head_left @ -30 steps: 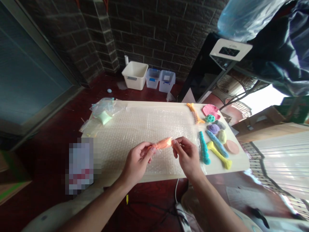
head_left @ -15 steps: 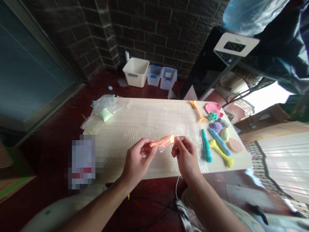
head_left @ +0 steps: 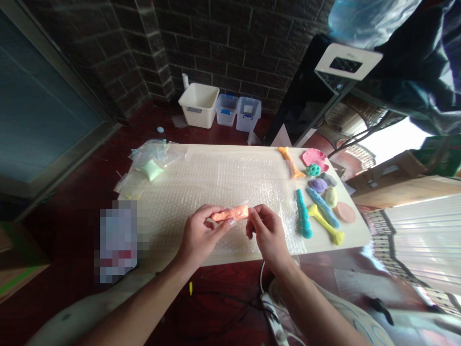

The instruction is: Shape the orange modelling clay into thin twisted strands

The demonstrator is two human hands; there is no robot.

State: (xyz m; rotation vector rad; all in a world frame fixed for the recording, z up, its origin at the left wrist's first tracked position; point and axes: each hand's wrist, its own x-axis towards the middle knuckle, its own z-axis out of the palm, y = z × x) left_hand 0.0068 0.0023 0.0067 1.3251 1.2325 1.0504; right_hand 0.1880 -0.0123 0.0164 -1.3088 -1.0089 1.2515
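Note:
A piece of orange modelling clay [head_left: 225, 214], partly wrapped in clear plastic, is held above the bubble wrap [head_left: 201, 178]. My left hand [head_left: 201, 233] is closed on it, with the thumb under its middle and the fingers along its left side. At the right end, my right hand [head_left: 268, 233] pinches the clay's plastic wrapping between thumb and forefinger, other fingers curled. To the right of that hand lie a teal beaded clay strip [head_left: 303, 214], a yellow bone-shaped clay piece [head_left: 326, 225] and a blue clay strip [head_left: 322, 206].
Further clay pieces include an orange one [head_left: 291, 163], a pink dish shape [head_left: 314, 157] and a purple lump [head_left: 318, 185]. A pale green packet [head_left: 151, 169] lies among plastic bags at the table's left. Bins [head_left: 200, 105] stand beyond; a power strip [head_left: 274, 319] is on the floor.
Both hands and the orange clay have moved slightly left. My left thumb now presses nearer the middle of the clay. The whole view has shifted a little.

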